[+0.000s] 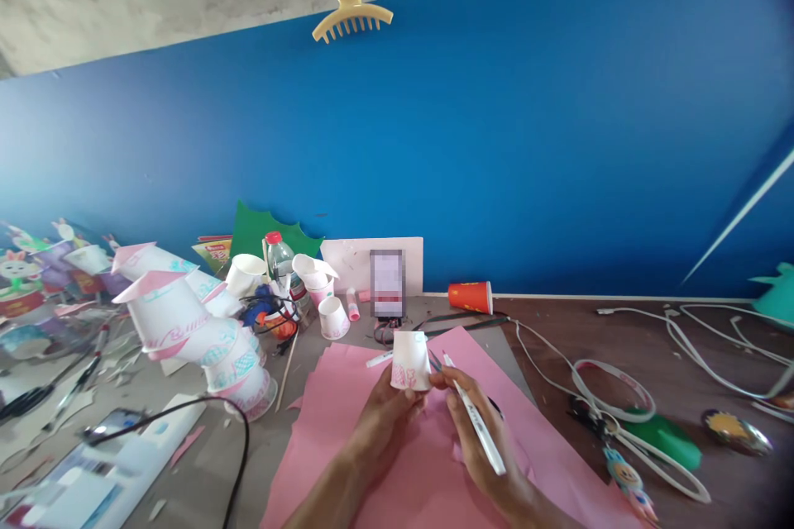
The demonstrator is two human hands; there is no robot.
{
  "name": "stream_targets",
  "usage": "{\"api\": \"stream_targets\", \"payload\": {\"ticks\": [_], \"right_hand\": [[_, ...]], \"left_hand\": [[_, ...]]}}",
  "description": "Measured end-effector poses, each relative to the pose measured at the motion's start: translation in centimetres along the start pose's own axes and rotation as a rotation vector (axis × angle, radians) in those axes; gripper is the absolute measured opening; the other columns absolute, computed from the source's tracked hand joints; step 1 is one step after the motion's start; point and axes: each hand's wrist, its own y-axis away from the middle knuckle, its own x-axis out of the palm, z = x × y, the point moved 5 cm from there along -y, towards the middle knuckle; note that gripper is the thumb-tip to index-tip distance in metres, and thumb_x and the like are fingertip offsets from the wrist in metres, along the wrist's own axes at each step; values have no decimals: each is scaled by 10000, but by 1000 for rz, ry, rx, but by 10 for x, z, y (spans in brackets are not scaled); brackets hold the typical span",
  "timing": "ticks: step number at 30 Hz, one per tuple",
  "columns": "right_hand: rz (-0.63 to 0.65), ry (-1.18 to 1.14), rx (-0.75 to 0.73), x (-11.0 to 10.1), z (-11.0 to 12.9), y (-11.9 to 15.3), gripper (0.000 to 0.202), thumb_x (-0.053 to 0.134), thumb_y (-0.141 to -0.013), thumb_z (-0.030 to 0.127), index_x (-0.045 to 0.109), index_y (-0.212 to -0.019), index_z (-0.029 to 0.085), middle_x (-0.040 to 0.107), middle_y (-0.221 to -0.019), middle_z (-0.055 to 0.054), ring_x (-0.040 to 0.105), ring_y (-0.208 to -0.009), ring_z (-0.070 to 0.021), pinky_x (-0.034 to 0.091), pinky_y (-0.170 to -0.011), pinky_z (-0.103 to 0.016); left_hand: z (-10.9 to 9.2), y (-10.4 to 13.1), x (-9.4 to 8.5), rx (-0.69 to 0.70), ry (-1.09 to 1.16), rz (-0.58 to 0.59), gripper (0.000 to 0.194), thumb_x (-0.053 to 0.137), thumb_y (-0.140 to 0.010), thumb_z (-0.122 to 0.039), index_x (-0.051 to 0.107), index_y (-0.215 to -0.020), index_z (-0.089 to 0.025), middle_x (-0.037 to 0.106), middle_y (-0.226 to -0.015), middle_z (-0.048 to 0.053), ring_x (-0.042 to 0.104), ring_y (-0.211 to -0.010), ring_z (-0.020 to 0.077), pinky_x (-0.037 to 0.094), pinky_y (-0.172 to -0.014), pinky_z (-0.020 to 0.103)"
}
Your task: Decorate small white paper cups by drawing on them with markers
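Note:
My left hand [389, 415] holds a white paper cup [410, 359] from below and from the left. The cup is upside down and has pink line drawings near its rim and a small blue mark near its base. A white marker [480, 428] is in the closed fingers of my right hand [475, 421], its tip end up by the cup. My right fingertips touch or nearly touch the cup's lower right edge. Pink paper [335, 405] lies beneath both hands. Scissors [436, 361] show partly behind the right hand.
Stacked decorated cups [239, 359] stand at the left by a black cable [246, 430]. Behind are a phone [388, 284], a small cup [333, 318], a bottle [279, 254] and a red cup [470, 297] on its side. White cables [676, 339] and a keychain [625, 471] lie right.

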Motion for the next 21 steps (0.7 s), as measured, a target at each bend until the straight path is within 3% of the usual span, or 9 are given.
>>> {"api": "stream_targets", "payload": {"ticks": [6,12,21], "right_hand": [[7,60,27,-1,-11,3,334,500,-960,451,665,-1150,231,745,-1038,-91,704,-945,-235,592,-832,-347],[-39,51,-141,-3,-10,5,330,480,-979,440,637,-1229,293,752,-1075,-60,711,-999,-227,590,-877,-343],[-61,139,-230,-5,6,4,276,476,-980,423,636,-1159,287,751,-990,-54,733,-839,-224,629,-721,-318]], "left_hand": [[1,0,-2,-22,2,-13,522,797,-709,-354,636,-1178,-192,698,-1132,133,586,-1101,285,376,-942,367],[-2,2,4,6,-28,47,400,720,-794,-347,641,-1148,-177,696,-1149,141,598,-1107,284,386,-945,365],[4,2,-5,-6,-1,-15,388,745,-775,-340,661,-1117,-175,707,-1098,124,618,-1047,258,408,-935,355]]}}
